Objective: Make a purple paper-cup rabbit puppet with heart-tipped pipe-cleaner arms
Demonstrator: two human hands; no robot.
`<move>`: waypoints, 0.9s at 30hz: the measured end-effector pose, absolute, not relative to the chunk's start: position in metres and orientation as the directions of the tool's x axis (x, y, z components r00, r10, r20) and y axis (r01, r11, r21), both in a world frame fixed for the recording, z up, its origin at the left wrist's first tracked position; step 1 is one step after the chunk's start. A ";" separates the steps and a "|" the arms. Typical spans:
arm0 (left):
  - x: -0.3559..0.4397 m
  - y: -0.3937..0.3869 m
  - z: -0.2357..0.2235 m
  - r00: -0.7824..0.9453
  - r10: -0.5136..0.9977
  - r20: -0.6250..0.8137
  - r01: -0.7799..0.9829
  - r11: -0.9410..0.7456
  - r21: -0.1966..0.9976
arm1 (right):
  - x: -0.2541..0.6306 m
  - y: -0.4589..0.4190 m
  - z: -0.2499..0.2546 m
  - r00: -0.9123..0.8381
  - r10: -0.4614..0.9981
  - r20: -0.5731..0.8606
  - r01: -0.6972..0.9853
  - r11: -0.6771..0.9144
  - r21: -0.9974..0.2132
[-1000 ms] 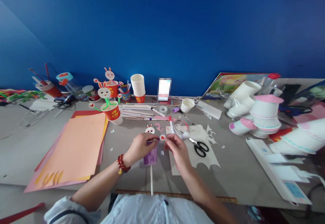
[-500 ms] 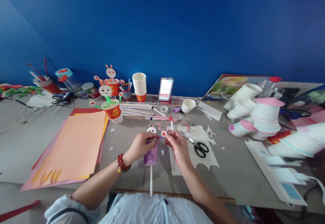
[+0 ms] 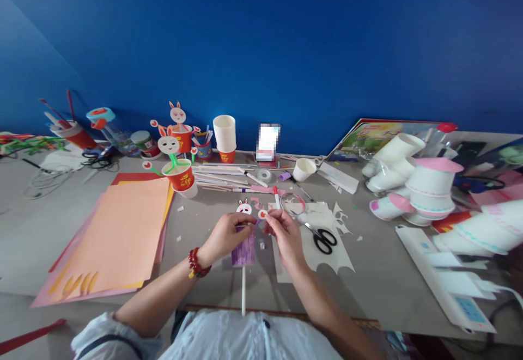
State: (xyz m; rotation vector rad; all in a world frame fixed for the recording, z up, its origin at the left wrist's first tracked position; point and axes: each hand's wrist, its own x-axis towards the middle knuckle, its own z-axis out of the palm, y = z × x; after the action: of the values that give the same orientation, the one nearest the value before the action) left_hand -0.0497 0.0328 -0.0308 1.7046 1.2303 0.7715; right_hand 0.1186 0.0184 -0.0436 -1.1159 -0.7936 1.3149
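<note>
A purple-coloured paper piece (image 3: 243, 250) on a white stick (image 3: 244, 292) lies in front of me, with a small white rabbit head (image 3: 244, 207) above it. My left hand (image 3: 232, 233) is closed over the top of the purple piece, its thumb and fingertips pinching a thin purple strip (image 3: 257, 222). Between the thumb and finger of my right hand (image 3: 285, 235) is a small white paper disc (image 3: 262, 214) with a red heart. The disc sits right by the strip's end; whether they are joined I cannot tell.
Black-handled scissors (image 3: 324, 241) lie on cut white paper (image 3: 339, 259) at the right. Coloured sheets (image 3: 131, 235) are stacked at left. Rabbit cups (image 3: 178, 175), a cup stack (image 3: 224, 131) and a phone (image 3: 268, 141) stand behind. A power strip (image 3: 441, 278) lies far right.
The paper disc has shifted very slightly left with my right hand. Both hands keep their pinch, and the view has moved a little.
</note>
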 end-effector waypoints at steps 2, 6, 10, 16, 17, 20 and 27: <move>-0.050 0.033 -0.030 0.317 0.948 -0.008 0.410 -0.129 0.903 | 0.118 0.019 -0.045 0.135 0.981 -0.137 -0.319 -0.088 -0.944; -0.049 0.032 -0.030 0.317 0.948 -0.010 0.410 -0.127 0.903 | 0.119 0.020 -0.049 0.138 0.984 -0.115 -0.282 -0.072 -0.957; -0.050 0.032 -0.030 0.316 0.949 -0.013 0.418 -0.127 0.899 | 0.119 0.020 -0.053 0.143 0.986 -0.080 -0.233 -0.045 -0.971; -0.050 0.033 -0.030 0.325 0.945 -0.028 0.398 -0.110 0.911 | 0.119 0.020 -0.054 0.164 0.985 -0.055 -0.188 -0.023 -0.982; -0.049 0.033 -0.030 0.326 0.945 -0.029 0.396 -0.109 0.912 | 0.118 0.020 -0.053 0.167 0.985 -0.052 -0.189 -0.020 -0.982; -0.049 0.033 -0.029 0.323 0.946 -0.023 0.396 -0.113 0.911 | 0.117 0.019 -0.052 0.167 0.985 -0.038 -0.199 -0.004 -0.980; -0.049 0.032 -0.028 0.322 0.947 -0.003 0.388 -0.130 0.912 | 0.116 0.018 -0.048 0.149 0.985 -0.087 -0.264 -0.045 -0.963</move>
State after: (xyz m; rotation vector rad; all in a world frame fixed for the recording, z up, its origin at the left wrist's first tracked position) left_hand -0.0493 0.0318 -0.0282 1.6926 1.2139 0.7826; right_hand 0.1158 0.0181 -0.0482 -1.1325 -0.8673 1.2514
